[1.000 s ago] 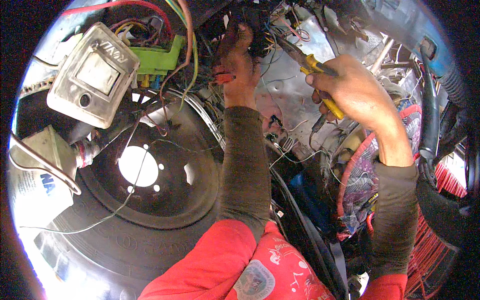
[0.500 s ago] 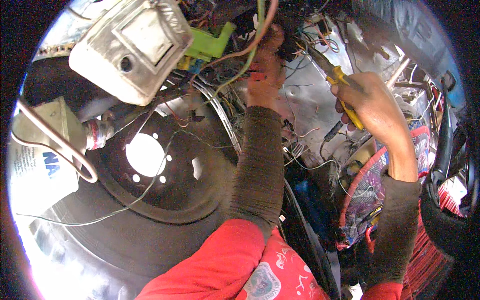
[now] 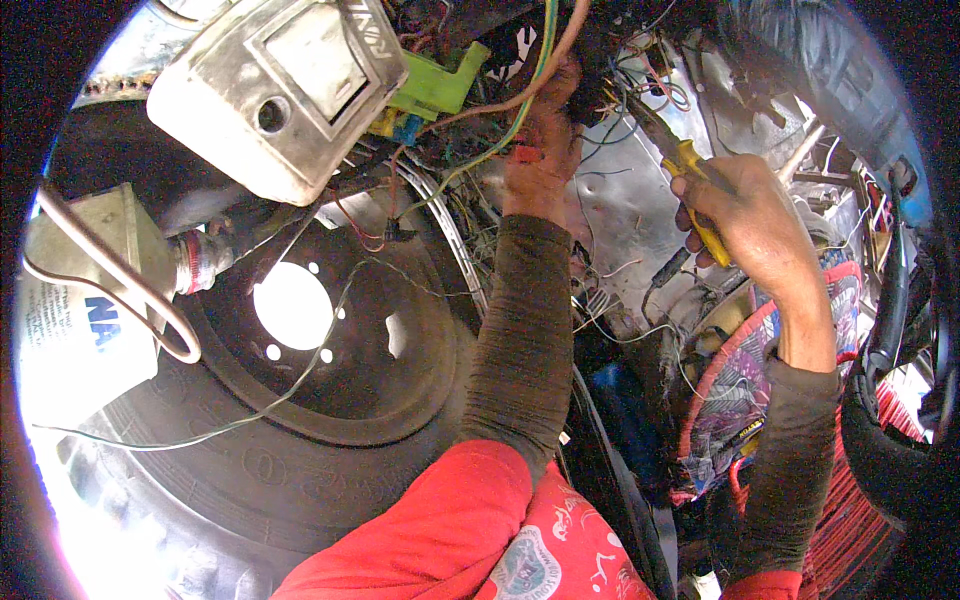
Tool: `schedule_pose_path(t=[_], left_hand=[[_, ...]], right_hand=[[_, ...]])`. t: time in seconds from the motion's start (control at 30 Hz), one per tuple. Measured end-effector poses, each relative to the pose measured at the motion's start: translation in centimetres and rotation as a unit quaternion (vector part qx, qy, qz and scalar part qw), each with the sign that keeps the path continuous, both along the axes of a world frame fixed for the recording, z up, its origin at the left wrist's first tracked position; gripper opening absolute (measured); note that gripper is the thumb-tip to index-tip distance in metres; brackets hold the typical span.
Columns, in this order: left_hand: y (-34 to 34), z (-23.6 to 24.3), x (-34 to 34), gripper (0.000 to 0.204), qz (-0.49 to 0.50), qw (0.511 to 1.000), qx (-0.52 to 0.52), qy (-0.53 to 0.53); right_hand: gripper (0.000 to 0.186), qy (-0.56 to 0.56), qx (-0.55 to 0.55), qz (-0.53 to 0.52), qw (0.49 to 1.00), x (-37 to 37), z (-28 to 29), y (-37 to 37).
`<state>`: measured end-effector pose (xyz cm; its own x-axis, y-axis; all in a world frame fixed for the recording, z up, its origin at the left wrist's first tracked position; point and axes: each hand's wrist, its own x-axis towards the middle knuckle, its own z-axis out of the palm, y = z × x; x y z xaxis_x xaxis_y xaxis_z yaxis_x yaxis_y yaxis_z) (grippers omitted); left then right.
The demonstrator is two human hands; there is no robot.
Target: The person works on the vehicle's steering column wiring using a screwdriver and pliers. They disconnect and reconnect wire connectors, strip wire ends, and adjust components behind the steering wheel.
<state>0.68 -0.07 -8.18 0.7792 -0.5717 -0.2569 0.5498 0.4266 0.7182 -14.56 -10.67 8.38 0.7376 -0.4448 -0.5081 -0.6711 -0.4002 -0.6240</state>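
Stretching forward, both hands, the right angled leftward around yellow-handled pliers

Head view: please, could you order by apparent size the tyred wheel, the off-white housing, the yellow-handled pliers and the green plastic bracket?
1. Tyred wheel
2. Off-white housing
3. Yellow-handled pliers and green plastic bracket: unranked, since the right hand partly covers the pliers

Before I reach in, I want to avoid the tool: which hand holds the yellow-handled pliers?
The right hand, closed on the pliers; the left hand is farther left, partly behind a brown wire.
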Motion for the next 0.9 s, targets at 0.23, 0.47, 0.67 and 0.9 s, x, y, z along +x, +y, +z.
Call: schedule_pose_path(t=[0.23, 0.47, 0.67, 0.9], left_hand=[[-0.4, -0.1, -0.2, 0.042, 0.008, 1.0, 0.017, 0.002], [-0.5, 0.0, -0.1, 0.04, 0.015, 0.999, 0.033, 0.001], [-0.6, -0.1, -0.3, 0.038, 0.015, 0.998, 0.057, 0.013], [-0.4, -0.3, -0.4, 0.038, 0.0, 0.998, 0.056, 0.007]], right_hand=[[0.034, 0.01, -0.041, 0.023, 0.999, 0.1, -0.2, -0.3], [0.033, 0.029, -0.018, 0.003, 0.999, 0.4, 1.1, 0.1], [0.032, 0.04, -0.011, 0.005, 0.999, 0.8, 1.4, 0.3], [0.031, 0.027, -0.022, -0.004, 0.999, 0.6, 1.2, 0.5]])
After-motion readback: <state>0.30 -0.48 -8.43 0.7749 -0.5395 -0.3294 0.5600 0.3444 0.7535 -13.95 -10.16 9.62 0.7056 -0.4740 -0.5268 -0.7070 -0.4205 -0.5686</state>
